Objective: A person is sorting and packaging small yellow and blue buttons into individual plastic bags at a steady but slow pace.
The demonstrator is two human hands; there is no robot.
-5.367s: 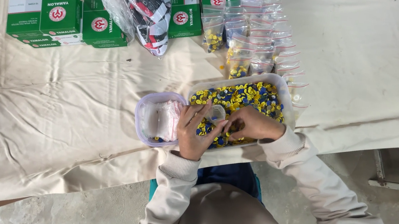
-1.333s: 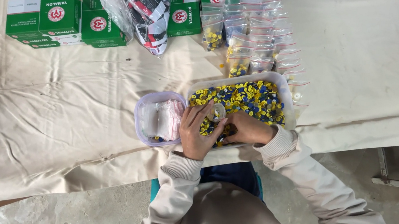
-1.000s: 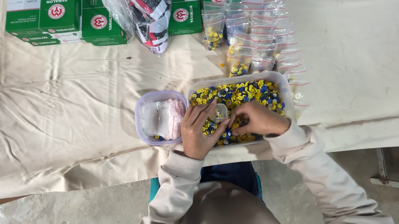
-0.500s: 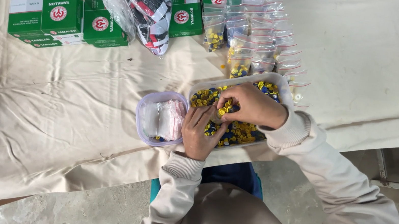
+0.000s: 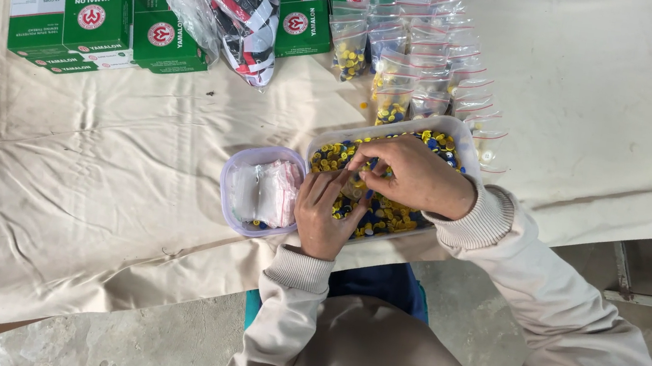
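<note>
1. Leftmost, green boxes point(image 5: 78, 25) lay on the cloth-covered table point(image 5: 92, 177), with a clear bag of red-and-black items point(image 5: 232, 3) beside them.
2. A round tub point(image 5: 235, 188) held small white bags.
3. The left hand point(image 5: 324, 212) rested between tub and tray; whether it gripped anything could not be told.
4. The right hand point(image 5: 415, 174), fingers curled, pinched among yellow and blue pieces point(image 5: 381, 211) in the rectangular tray point(image 5: 465, 143).
5. Filled small zip bags point(image 5: 417, 61) lay behind the tray.
</note>
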